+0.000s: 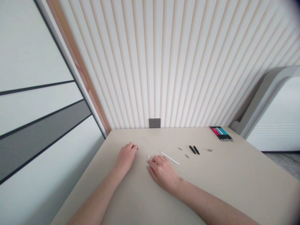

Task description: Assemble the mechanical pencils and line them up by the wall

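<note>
Much here is small and hard to read. The left hand (126,156) lies knuckles-up on the table (234,187), fingers curled down, and a dark speck shows at its fingertips; whether that is a part pinched in the fingers or only lying against them cannot be told. The right hand (162,170) also rests palm-down, fingers bent, its fingertips on or just over a small white piece (148,163) that is mostly hidden under them; whether the fingers grip it is not visible. A second tiny white bit (149,156) lies between the two hands, too small to identify.

Both forearms reach in from the bottom edge, cut off by the frame, and angle toward each other so the hands sit close together near the table's middle.

Just beyond the right hand lies a thin white tube (169,158), slanted, its near end beside the knuckles. Farther right are two black barrels (194,150) side by side, two small dark bits (183,152) near them, and a tiny metal piece (209,150), its shape unclear. At the far right edge, by the wall, a row of pens (221,133) in red, black and blue lies packed together. A grey socket (154,123) sits in the ribbed wall behind.
</note>
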Demonstrator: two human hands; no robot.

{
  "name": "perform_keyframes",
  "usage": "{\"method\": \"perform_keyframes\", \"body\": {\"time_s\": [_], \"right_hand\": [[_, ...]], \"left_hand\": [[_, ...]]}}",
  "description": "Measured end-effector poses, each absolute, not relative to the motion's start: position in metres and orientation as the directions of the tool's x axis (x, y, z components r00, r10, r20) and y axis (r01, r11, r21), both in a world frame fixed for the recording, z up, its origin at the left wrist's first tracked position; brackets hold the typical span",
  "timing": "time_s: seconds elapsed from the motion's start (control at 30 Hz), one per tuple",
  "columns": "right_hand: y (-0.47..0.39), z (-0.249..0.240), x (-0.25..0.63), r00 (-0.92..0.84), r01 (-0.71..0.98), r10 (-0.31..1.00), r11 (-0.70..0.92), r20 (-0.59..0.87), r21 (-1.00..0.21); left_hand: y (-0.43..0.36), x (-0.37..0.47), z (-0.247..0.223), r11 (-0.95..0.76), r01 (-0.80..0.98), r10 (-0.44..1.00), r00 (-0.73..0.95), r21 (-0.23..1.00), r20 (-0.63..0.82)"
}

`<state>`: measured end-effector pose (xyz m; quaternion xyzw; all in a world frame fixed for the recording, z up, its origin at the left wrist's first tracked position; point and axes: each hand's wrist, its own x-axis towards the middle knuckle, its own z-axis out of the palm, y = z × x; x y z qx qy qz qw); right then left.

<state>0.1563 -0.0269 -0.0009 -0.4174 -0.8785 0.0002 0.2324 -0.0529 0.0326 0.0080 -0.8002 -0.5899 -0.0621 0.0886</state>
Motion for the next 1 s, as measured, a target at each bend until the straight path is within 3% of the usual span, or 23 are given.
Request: {"method": "perform_keyframes", "body": {"time_s": [0.2, 0.4, 0.47, 0.57, 0.73, 0.83, 1.0], "right_hand": [[-0.025, -0.007, 0.158, -0.547, 0.693, 0.736, 0.666, 0.4, -0.277], [-0.028, -0.006, 0.164, -0.547, 0.676, 0.742, 0.664, 0.386, -0.319], [-0.031, -0.004, 0.174, -0.518, 0.649, 0.758, 0.65, 0.396, -0.395], [-0.032, -0.002, 0.195, -0.411, 0.607, 0.817, 0.576, 0.405, -0.547], [-0.022, 0.002, 0.217, -0.213, 0.602, 0.891, 0.442, 0.4, -0.665], [-0.017, 0.004, 0.219, -0.141, 0.6, 0.905, 0.4, 0.4, -0.693], [-0.017, 0.004, 0.217, -0.108, 0.583, 0.91, 0.385, 0.401, -0.716]], "left_hand": [[0.029, -0.041, 0.005, -0.374, 0.925, 0.898, 0.379, -0.065, 0.223], [0.024, -0.03, 0.015, -0.529, 0.849, 0.781, 0.484, 0.005, 0.395], [0.021, -0.026, 0.017, -0.593, 0.798, 0.733, 0.476, 0.112, 0.485], [0.014, -0.018, 0.016, -0.63, 0.666, 0.733, 0.342, 0.398, 0.588], [0.009, -0.004, 0.008, -0.473, 0.344, 0.878, 0.112, 0.811, 0.465], [0.009, 0.001, 0.006, -0.369, 0.193, 0.929, 0.099, 0.909, 0.357], [0.008, 0.002, 0.006, -0.334, 0.104, 0.939, 0.124, 0.937, 0.321]]}}
